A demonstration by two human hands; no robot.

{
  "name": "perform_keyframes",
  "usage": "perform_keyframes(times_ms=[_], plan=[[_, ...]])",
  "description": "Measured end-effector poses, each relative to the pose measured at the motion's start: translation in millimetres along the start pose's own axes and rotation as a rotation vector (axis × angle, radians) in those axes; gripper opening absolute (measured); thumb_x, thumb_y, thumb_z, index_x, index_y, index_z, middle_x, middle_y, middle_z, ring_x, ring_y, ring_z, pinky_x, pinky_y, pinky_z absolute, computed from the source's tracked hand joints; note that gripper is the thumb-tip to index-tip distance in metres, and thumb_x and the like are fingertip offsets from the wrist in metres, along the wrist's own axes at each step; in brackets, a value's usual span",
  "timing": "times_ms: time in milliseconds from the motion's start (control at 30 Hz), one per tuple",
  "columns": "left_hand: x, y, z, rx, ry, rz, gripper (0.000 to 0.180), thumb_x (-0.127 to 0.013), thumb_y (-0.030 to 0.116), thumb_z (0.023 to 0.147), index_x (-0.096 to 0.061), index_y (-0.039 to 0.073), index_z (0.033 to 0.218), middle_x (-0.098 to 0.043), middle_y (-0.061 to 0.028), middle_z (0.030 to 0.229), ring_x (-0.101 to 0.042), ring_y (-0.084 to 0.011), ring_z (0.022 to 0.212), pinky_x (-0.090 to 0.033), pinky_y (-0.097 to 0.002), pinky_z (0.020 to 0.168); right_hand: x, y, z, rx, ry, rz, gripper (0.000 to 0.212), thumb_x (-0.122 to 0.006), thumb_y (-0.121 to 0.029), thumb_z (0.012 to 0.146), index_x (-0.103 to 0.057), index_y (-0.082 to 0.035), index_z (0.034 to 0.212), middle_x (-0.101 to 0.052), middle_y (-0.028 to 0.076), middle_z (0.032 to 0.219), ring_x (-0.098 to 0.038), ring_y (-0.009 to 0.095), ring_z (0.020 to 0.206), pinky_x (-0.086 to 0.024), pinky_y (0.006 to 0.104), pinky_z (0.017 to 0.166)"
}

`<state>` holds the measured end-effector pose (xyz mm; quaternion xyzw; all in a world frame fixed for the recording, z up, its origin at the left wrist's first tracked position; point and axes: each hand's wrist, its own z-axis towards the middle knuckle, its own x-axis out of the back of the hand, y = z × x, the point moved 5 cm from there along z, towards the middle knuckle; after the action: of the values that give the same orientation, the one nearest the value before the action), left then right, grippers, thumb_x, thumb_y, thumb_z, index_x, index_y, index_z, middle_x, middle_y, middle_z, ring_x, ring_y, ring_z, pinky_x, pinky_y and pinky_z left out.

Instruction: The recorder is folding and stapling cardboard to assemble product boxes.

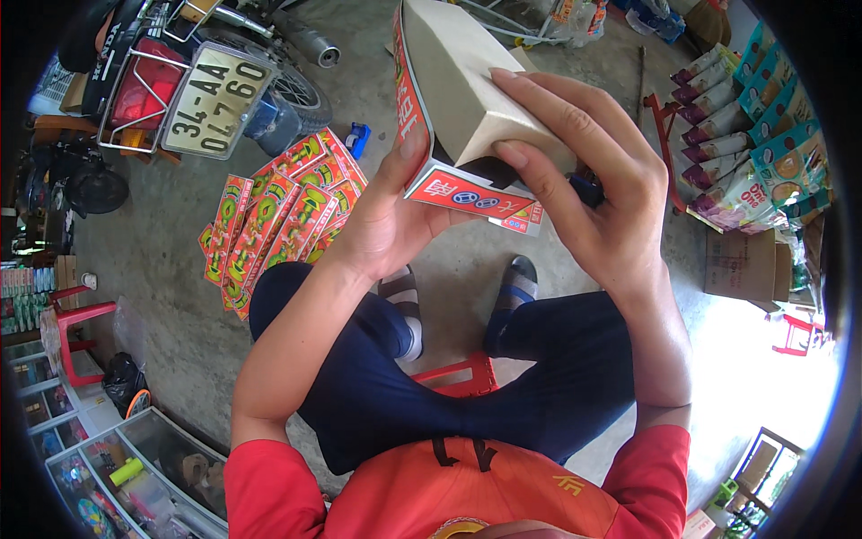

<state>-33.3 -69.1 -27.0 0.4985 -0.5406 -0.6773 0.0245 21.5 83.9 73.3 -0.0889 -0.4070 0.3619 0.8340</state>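
Observation:
Raised in front of me is a plain beige cardboard box (449, 81), tilted away. Against its left and near sides lies a folded red printed card sleeve (467, 195) with coloured markings. My left hand (395, 198) holds that sleeve, thumb on its left face and fingers underneath, partly hidden. The fingers and thumb of my right hand (597, 166) press on the box's right side and near edge. A dark gap shows between box and sleeve below my right thumb. On the floor to the left, several flat red printed cards (287, 211) lie in an overlapping pile.
A blue tape dispenser (357, 141) is on the floor beyond the pile. A parked motorbike (144, 90) stands far left. Hanging snack packets (763, 135) and a brown carton (745, 265) are at right. A glass display case (144, 476) is near left. I sit on a red stool (462, 377).

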Motion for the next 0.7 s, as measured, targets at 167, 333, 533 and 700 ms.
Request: perform_keyframes(times_ms=[167,333,533,700], plan=[[1.9,-3.9,0.6,-0.026,-0.062,-0.033,0.078,-0.035,0.067,0.104,-0.037,0.009,0.156,-0.05,-0.0142,0.15,-0.052,-0.0261,0.138,-0.046,-0.0489,0.115,2.3,-1.0,-0.4,0.011,-0.017,-0.033,0.04,-0.077,-0.009,0.088,-0.072,-0.004,0.128,-0.071,0.018,0.12,-0.071,0.029,0.105,-0.056,0.036,0.089],[-2.1,-1.8,0.1,-0.03,-0.037,0.0,0.078,-0.034,0.067,0.104,-0.035,0.01,0.157,-0.051,-0.0141,0.15,-0.052,-0.0262,0.138,-0.044,-0.0496,0.116,2.1,-0.6,-1.5,0.006,-0.042,-0.043,0.044,-0.079,-0.016,0.087,-0.071,-0.004,0.129,-0.071,0.017,0.119,-0.071,0.03,0.105,-0.056,0.0363,0.089],[6.4,-9.5,0.5,-0.072,0.007,0.03,0.077,-0.037,0.067,0.104,-0.034,0.012,0.158,-0.051,-0.012,0.151,-0.052,-0.0252,0.138,-0.043,-0.0478,0.115,2.8,0.0,-2.6,-0.049,-0.089,-0.109,0.052,-0.08,-0.033,0.086,-0.071,-0.005,0.129,-0.07,0.017,0.116,-0.072,0.03,0.102,-0.057,0.037,0.085],[5.2,-10.2,0.4,-0.062,0.017,0.067,0.075,-0.038,0.066,0.104,-0.036,0.013,0.157,-0.052,-0.0107,0.15,-0.054,-0.0239,0.136,-0.045,-0.0454,0.113,3.8,-4.9,-2.9,-0.076,-0.071,-0.153,0.05,-0.082,-0.03,0.084,-0.073,-0.006,0.127,-0.072,0.015,0.112,-0.073,0.028,0.096,-0.058,0.0372,0.083]])
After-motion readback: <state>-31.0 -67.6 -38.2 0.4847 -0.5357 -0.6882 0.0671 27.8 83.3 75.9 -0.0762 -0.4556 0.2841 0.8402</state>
